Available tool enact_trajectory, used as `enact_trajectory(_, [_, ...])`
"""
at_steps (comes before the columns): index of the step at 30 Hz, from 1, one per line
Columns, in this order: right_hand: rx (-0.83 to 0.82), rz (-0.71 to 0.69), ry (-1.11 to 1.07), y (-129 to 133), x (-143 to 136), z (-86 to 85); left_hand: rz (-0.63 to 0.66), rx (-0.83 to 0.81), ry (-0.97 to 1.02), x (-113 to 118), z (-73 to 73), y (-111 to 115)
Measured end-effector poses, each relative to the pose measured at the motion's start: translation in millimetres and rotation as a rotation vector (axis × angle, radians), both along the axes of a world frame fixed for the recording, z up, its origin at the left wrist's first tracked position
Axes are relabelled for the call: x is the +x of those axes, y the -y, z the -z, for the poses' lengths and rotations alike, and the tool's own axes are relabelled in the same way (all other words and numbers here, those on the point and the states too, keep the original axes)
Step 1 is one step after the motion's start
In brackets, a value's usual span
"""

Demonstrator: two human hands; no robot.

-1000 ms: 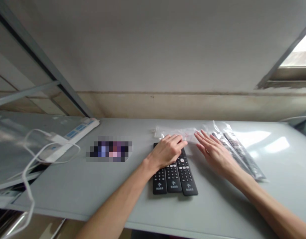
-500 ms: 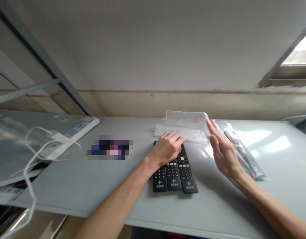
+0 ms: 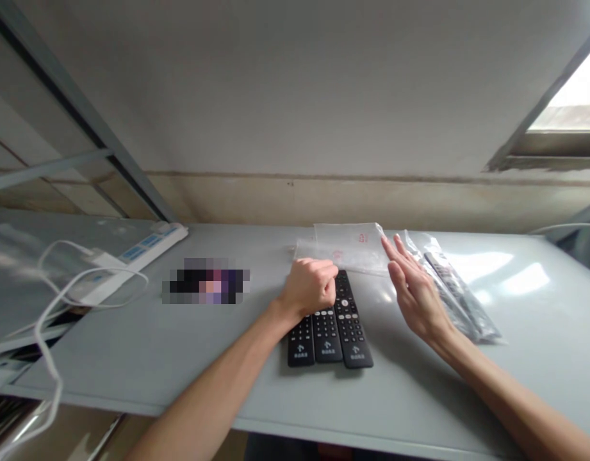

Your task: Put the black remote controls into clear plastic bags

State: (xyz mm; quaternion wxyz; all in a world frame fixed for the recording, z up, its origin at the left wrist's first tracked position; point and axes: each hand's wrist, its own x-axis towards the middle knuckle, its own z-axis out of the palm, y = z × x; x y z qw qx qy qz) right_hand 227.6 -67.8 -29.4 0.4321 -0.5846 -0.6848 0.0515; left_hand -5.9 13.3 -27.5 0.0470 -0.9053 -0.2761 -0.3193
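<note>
Three black remote controls lie side by side: the left remote [image 3: 301, 349], the middle remote [image 3: 327, 339] and the right remote [image 3: 355, 336], which slants a little away. My left hand [image 3: 310, 286] is curled into a fist over their upper part, hiding the far ends of the left and middle ones; nothing shows in its fingers. My right hand [image 3: 416, 291] is held on edge with straight fingers, holding nothing. Its fingertips are close to clear plastic bags [image 3: 345, 246] behind the remotes. Just right of that hand lies a bagged remote [image 3: 451, 282], partly covered by it.
A white power strip [image 3: 131, 262] with a white charger and cable [image 3: 52, 362] lies on the left. A pixelated flat object [image 3: 205, 282] is on the grey table [image 3: 198, 365]. The wall [image 3: 295, 96] closes off the back, and a metal frame [image 3: 83, 109] stands at left.
My left fingers have curled from lying over the remotes into a fist. The two clear bags now overlap more and lie flatter. My right hand stays stretched out. The view has shifted slightly.
</note>
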Motion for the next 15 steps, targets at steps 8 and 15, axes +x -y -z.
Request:
enact_trajectory(8, [0.093, 0.026, -0.22, 11, -8, -14.4, -0.006, -0.014, 0.135, 4, -7.6, 1])
enact_trajectory(15, [0.169, -0.043, -0.24, 20, -13, -17.8, -0.091, -0.064, 0.147, 6, -5.3, -1])
